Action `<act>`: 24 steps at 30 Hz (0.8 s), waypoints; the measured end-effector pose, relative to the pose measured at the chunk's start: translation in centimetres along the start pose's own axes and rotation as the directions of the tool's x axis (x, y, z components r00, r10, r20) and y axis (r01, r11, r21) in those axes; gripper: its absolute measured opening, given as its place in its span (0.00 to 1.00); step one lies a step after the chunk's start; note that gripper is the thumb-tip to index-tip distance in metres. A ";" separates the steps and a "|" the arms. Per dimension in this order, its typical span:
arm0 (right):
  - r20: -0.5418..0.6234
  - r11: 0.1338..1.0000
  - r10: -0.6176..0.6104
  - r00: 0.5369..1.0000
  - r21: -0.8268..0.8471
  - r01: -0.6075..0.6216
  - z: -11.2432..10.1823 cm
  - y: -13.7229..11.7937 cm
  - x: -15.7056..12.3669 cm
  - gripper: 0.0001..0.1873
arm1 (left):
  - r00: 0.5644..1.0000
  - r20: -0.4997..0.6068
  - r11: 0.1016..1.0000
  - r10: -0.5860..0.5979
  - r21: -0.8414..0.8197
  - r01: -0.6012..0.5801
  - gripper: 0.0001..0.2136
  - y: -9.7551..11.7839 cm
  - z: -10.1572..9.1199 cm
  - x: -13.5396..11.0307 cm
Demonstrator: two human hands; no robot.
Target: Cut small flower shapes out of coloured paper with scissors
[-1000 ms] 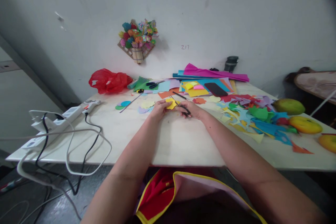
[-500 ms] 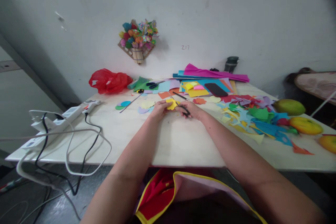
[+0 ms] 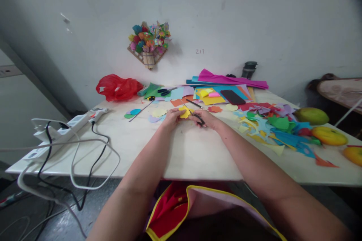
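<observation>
Between the fingers of my left hand [image 3: 171, 117] is a yellow paper flower [image 3: 185, 112] with a scalloped edge. My right hand [image 3: 208, 118] is closed round the dark handles of a pair of scissors [image 3: 199, 119]; their blades point up and left, beside and over the flower. Whether the blades touch the paper I cannot tell. Just behind my hands lie orange paper [image 3: 177, 102] and a dark pencil-like stick [image 3: 194, 103]. An orange paper flower [image 3: 215, 109] rests to the right of them.
Coloured scraps [image 3: 278, 124] and mangoes [image 3: 329, 135] cover the table's right side. A phone [image 3: 232, 97] lies on paper sheets at the back, with a second pair of scissors [image 3: 166, 91] farther left. At left are a red bag [image 3: 117, 87] and a power strip [image 3: 60, 131] with trailing cables.
</observation>
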State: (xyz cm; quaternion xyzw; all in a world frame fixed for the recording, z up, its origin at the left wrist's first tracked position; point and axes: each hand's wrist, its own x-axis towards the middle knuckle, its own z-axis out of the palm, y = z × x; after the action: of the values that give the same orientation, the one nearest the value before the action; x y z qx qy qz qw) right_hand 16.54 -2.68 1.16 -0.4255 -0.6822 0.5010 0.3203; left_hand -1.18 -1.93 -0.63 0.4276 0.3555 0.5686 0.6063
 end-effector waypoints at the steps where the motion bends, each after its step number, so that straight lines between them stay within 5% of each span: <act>1: -0.002 1.000 0.000 1.000 0.001 0.000 0.0 -0.1 0.0 0.10 | 1.000 0.001 1.000 -0.002 0.002 0.002 0.11 0.0 0.0 0.0; 24: 0.004 1.000 -0.003 1.000 0.005 0.003 0.1 -0.1 -0.1 0.09 | 1.000 0.005 1.000 0.006 0.021 -0.006 0.12 0.2 0.0 -0.1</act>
State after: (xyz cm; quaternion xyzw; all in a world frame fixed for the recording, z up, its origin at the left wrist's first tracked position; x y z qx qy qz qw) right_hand 16.52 -2.82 1.22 -0.4225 -0.6823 0.5031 0.3207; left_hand -1.24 -1.99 -0.48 0.4362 0.3587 0.5657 0.6009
